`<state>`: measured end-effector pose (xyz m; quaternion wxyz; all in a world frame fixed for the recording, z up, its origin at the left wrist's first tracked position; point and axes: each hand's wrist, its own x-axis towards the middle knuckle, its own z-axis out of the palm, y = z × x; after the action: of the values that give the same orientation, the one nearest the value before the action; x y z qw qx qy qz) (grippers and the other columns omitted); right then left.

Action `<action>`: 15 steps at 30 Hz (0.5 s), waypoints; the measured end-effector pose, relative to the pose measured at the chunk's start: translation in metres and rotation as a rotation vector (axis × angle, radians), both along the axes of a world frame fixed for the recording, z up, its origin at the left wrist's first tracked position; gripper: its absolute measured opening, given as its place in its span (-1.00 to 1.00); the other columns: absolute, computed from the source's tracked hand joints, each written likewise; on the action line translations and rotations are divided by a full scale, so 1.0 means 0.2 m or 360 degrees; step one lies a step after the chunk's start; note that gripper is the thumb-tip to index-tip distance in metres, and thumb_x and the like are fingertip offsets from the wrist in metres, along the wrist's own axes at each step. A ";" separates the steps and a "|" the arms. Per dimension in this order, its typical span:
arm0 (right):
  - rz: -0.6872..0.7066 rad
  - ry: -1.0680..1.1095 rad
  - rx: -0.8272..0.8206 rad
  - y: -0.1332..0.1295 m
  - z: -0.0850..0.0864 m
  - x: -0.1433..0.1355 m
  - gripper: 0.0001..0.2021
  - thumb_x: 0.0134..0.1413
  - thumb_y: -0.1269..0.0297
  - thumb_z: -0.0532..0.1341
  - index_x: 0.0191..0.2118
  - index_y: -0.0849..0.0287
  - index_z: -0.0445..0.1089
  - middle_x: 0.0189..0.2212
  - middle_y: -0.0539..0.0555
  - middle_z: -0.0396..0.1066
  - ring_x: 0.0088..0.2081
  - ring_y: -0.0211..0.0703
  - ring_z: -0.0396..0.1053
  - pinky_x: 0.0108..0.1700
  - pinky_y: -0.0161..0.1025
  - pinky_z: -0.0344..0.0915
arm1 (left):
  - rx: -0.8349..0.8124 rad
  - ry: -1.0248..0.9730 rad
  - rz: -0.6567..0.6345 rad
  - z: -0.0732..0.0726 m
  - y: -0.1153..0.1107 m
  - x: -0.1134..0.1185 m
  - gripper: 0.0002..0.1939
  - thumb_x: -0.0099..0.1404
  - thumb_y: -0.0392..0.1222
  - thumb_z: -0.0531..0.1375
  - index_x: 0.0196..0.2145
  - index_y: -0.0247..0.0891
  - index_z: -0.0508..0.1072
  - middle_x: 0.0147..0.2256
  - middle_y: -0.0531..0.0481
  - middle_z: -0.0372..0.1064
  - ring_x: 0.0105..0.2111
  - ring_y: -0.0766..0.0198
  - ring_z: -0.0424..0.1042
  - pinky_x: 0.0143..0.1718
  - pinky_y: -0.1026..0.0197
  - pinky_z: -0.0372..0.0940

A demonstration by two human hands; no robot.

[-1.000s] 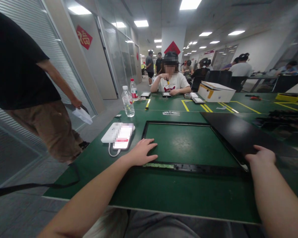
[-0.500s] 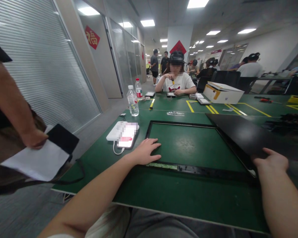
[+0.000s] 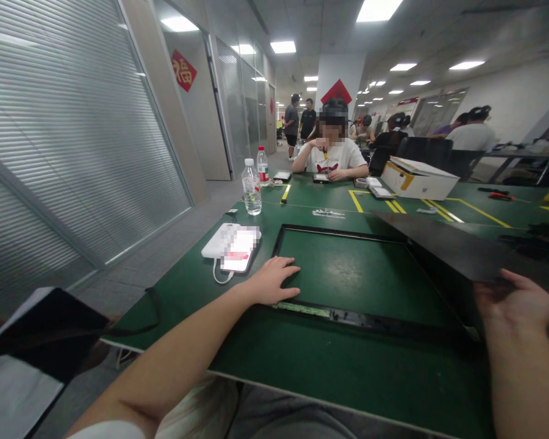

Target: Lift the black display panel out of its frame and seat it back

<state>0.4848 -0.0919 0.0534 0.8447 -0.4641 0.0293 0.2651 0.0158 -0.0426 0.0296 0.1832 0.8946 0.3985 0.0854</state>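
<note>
Black frame (image 3: 375,323) lies flat on the green table (image 3: 329,372), right in front of the wearer, mid-view on my feed. Going left to right: at the lower left edge I get a dark flat item (image 3: 57,332) and white paper (image 3: 18,396), both blurred. Next, on the table, a white block (image 3: 217,239) with a phone (image 3: 241,253) overlapping it, screen lit but pixelated; a white cable (image 3: 220,279) loops from the phone. Behind those I see a clear bottle (image 3: 252,194) and, just past it, a red-capped bottle (image 3: 262,169). Left hand (image 3: 273,281) is open, fingers spread, resting at the frame's near left corner, beside a pale green strip (image 3: 302,309) on the near bar. Across the table sits a co-worker (image 3: 329,155) in a white top. White box (image 3: 418,178) stands farther right. Black panel (image 3: 443,241) is tilted along the frame's right side; whether they touch, I can't tell. Right hand (image 3: 515,305) grips the panel's near edge, thumb up, fingers partly hidden beneath.
</note>
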 end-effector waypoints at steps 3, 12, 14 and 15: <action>0.0027 -0.0131 0.0221 -0.02 0.02 -0.06 -0.80 -0.14 0.63 0.11 -0.48 0.18 0.35 -0.25 0.08 0.54 -0.33 -0.27 0.50 -0.41 -0.36 0.53 | -0.0001 -0.0072 0.0014 0.00 0.01 0.00 -0.36 0.40 0.07 0.23 0.32 -0.29 0.41 0.41 -0.37 0.19 0.41 -0.19 0.18 0.40 -0.22 0.08; 0.0252 -0.0277 0.0216 -0.09 0.07 -0.19 -0.81 -0.16 0.52 0.18 -0.38 0.15 0.44 -0.12 0.14 0.59 -0.21 -0.10 0.55 -0.24 -0.10 0.61 | -0.0088 -0.0739 0.0271 -0.02 0.07 -0.03 -0.59 0.42 -0.13 0.13 0.14 -0.26 0.54 0.22 -0.27 0.47 0.24 -0.09 0.43 0.33 -0.18 0.24; 0.0291 -0.0267 0.0153 -0.09 0.08 -0.21 -0.81 -0.12 0.53 0.18 -0.38 0.12 0.46 -0.12 0.10 0.61 -0.24 -0.10 0.55 -0.20 0.00 0.62 | -0.0251 -0.1013 0.0380 -0.02 0.08 -0.02 -0.59 0.41 -0.10 0.16 0.14 -0.25 0.54 0.21 -0.26 0.49 0.21 -0.10 0.45 0.32 -0.20 0.24; 0.0308 -0.0276 0.0115 -0.10 0.09 -0.21 -0.80 -0.10 0.54 0.18 -0.39 0.11 0.47 -0.12 0.09 0.62 -0.24 -0.10 0.56 -0.15 0.05 0.62 | -0.0359 -0.1177 0.0416 -0.02 0.08 -0.02 -0.59 0.40 -0.08 0.18 0.13 -0.25 0.54 0.19 -0.26 0.51 0.20 -0.10 0.47 0.32 -0.21 0.24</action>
<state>0.4422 -0.1115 0.0709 0.8308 -0.4551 -0.0981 0.3050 0.0114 -0.0258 0.0259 0.3988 0.7197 0.4228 0.3797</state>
